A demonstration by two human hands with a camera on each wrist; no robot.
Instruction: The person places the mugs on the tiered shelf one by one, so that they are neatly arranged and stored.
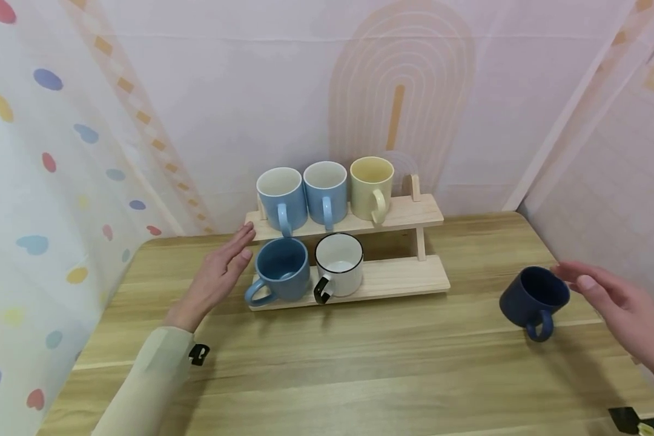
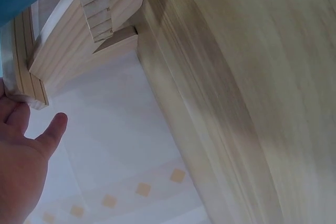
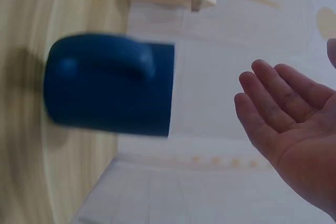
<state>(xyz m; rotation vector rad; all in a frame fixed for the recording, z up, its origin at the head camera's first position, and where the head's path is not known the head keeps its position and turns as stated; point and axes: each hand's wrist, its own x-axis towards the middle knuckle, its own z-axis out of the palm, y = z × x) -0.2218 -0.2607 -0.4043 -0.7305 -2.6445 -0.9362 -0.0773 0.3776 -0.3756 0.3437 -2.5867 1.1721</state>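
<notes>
My left hand is at the left end of a two-tier wooden shelf, its fingers by the upper board's end; in the left wrist view the fingers appear to touch that board. Beside the navy mug on the table at right, my right hand has its fingers extended. The right wrist view shows a gap between the palm and that mug. Two light blue mugs and a yellow mug stand on the upper tier. Below are a darker blue mug and a white, black-rimmed mug.
The wood-grain table runs back to a patterned curtain. Another curtain with coloured spots hangs along the left side. Pale wall covering borders the right edge.
</notes>
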